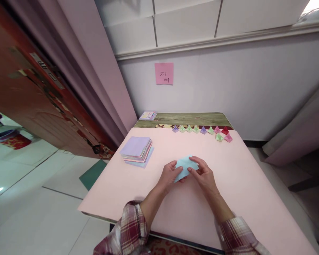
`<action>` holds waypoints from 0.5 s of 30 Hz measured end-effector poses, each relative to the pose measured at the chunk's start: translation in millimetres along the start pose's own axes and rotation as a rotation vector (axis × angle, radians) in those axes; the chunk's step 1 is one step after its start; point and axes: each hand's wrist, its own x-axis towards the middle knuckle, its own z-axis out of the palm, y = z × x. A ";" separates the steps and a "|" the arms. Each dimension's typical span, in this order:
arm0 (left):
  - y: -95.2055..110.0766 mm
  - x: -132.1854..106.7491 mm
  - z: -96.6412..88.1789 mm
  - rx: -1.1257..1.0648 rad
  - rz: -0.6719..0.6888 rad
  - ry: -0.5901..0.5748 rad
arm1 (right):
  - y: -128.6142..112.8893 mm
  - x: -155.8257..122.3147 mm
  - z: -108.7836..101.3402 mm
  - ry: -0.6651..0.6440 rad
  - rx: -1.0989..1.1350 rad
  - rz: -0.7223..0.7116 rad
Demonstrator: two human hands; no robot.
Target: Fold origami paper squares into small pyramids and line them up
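A light blue sheet of origami paper [185, 163], partly folded, is held between both hands above the pink-covered table. My left hand [170, 176] pinches its left side, thumb on top and fingers underneath. On the right, my right hand [202, 171] grips the paper's other side, with the thumb near the lower edge and the index finger at the upper edge. The fingers beneath the paper are mostly hidden. Beyond my hands, small folded paper pieces [203, 130] in purple, green, pink and red stand along the table's far side.
A stack of coloured paper [136, 147] lies on the table's left. At the far left corner rests a small printed pack [148, 115]. A pink note [164, 73] hangs on the wall. A green sheet [92, 174] is on the floor by the wooden door [55, 106].
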 end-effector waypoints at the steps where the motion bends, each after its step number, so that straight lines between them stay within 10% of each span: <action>1: 1.1 -0.8 1.0 -0.013 0.003 -0.009 | 1.6 0.0 0.2 -0.002 -0.030 -0.013; 15: 7.3 -0.3 7.4 -0.089 -0.002 0.084 | -6.7 1.3 3.0 0.070 0.282 0.088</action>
